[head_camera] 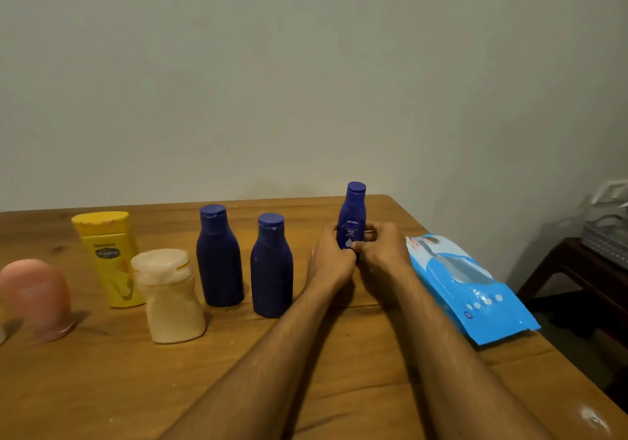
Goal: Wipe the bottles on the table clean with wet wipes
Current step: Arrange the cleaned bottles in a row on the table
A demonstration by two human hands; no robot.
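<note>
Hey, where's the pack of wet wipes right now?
In the head view, the blue wet wipes pack lies flat on the right side of the wooden table, just right of the right hand holding the small Nivea bottle.

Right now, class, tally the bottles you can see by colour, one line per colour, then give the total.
Blue: 3 (left blue bottle, middle blue bottle, small blue bottle gripped by the left hand and right hand)
Yellow: 1 (yellow bottle)
Cream: 1 (cream bottle)
Pink: 1 (pink bottle)
Total: 6
</note>
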